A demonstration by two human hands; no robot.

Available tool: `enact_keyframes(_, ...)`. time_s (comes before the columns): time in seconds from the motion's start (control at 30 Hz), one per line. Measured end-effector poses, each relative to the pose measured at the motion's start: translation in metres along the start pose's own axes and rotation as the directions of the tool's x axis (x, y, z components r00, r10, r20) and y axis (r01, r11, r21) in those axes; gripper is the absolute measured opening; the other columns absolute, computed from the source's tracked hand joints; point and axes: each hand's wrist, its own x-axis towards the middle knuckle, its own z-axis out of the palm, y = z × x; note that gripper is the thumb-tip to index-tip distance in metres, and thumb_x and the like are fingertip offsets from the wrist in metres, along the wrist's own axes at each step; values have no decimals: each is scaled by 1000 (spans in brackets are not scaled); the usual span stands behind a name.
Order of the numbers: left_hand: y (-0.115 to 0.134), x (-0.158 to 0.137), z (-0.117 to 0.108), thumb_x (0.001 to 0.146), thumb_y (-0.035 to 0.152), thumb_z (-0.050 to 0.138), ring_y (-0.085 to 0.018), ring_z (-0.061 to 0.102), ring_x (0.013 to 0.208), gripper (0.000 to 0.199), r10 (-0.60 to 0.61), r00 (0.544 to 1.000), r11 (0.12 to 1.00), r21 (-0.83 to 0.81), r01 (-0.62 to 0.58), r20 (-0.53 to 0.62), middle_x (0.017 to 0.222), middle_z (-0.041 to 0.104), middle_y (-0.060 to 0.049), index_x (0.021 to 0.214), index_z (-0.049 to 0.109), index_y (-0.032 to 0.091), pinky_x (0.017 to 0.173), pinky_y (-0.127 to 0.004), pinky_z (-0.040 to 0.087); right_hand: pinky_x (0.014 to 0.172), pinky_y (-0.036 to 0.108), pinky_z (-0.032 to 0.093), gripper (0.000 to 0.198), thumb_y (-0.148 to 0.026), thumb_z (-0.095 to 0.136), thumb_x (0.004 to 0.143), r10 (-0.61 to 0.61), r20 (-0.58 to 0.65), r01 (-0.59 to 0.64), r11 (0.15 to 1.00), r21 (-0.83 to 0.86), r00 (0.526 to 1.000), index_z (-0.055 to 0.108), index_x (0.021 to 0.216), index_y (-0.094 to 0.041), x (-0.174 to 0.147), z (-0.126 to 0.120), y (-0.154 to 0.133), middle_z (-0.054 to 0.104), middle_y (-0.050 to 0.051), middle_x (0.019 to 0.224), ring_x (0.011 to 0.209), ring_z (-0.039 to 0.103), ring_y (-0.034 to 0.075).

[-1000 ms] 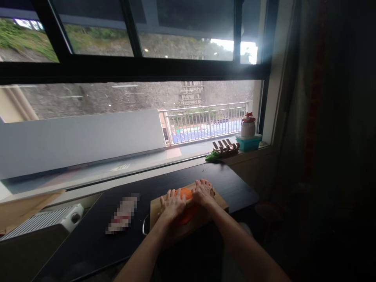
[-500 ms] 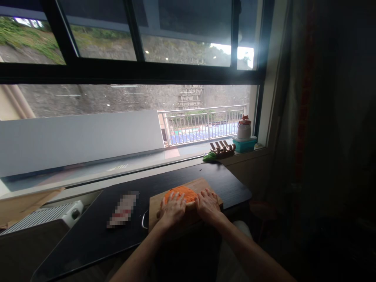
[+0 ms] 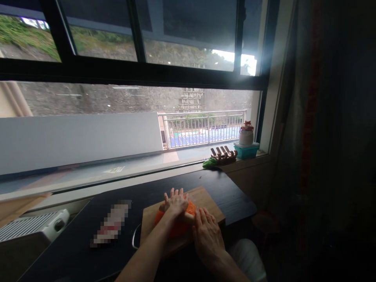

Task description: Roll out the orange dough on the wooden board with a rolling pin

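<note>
A flat piece of orange dough (image 3: pixel 173 230) lies on a wooden cutting board (image 3: pixel 205 197). Across it runs a light wooden rolling pin (image 3: pixel 189 217), slanting down toward the right, with dough showing on both sides. My left hand (image 3: pixel 176 203) rests palm down over the pin's left part, its fingers stretched out past it. At the right end of the pin lies my right hand (image 3: pixel 207 232), flat with long, straight fingers, nearer to me than the left. Parts of the pin and the dough are hidden beneath my hands and left forearm.
The board sits on a dark table (image 3: pixel 117 258) below a window. A blurred-out item (image 3: pixel 111 223) lies to its left. A white radiator (image 3: pixel 35 227) stands at far left. On the sill are a green item (image 3: pixel 209 163), a brown rack (image 3: pixel 223 153), a teal box (image 3: pixel 246 150) and a white jar (image 3: pixel 246 136).
The rolling pin has gone from the dough's near edge to across its middle and now slants. My left hand is farther forward, my right hand nearer to me. The view has shifted slightly.
</note>
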Motion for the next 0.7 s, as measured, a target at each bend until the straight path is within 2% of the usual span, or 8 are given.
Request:
enact_keyframes(0.1, -4, -11, -4, 93, 36, 25, -34, 24, 139, 53, 0, 998, 996, 92, -5, 58, 145, 40, -16, 137, 44, 11, 110, -60, 11, 106, 39, 33, 45, -24, 43, 90, -79, -137, 74, 996, -44, 987, 49, 134, -14, -15, 10, -6, 47, 11, 139, 130, 41, 25)
enact_keyframes(0.23, -18, -45, -13, 94, 33, 23, -31, 25, 139, 51, 18, 997, 990, 138, -27, 70, 147, 39, -11, 139, 42, 16, 110, -60, 13, 105, 40, 35, 46, -24, 46, 89, -219, -281, 201, 975, -92, 934, 49, 133, -12, -41, 18, -17, 49, 12, 138, 129, 41, 26)
enact_keyframes(0.33, -28, -72, -20, 93, 29, 24, -29, 24, 140, 50, 61, 998, 982, 176, -66, 32, 147, 39, -9, 138, 43, 18, 112, -58, 13, 107, 40, 34, 48, -22, 47, 88, -312, -336, 283, 950, -132, 889, 47, 134, -9, -60, 19, -24, 43, 14, 142, 134, 34, 27)
enact_keyframes(0.47, -34, -89, -25, 92, 28, 26, -29, 26, 139, 49, 96, 994, 971, 215, -105, 53, 145, 41, -10, 136, 47, 18, 110, -58, 19, 106, 37, 34, 44, -21, 46, 89, -353, -375, 317, 935, -158, 857, 50, 130, -9, -71, 20, -25, 45, 13, 141, 134, 34, 25)
enact_keyframes(0.57, -31, -83, -24, 93, 28, 25, -29, 25, 139, 50, 73, 996, 968, 235, -83, 52, 146, 40, -10, 138, 44, 19, 111, -57, 17, 107, 35, 34, 43, -23, 46, 89, -349, -352, 320, 937, -140, 869, 51, 130, -10, -64, 18, -20, 45, 11, 141, 133, 36, 23)
enact_keyframes(0.7, -22, -58, -15, 93, 29, 23, -29, 26, 139, 49, 36, 997, 974, 222, -48, 61, 145, 43, -9, 136, 47, 20, 112, -55, 16, 109, 35, 31, 43, -21, 43, 90, -264, -276, 251, 964, -83, 924, 51, 131, -13, -42, 9, -10, 48, 8, 139, 130, 41, 21)
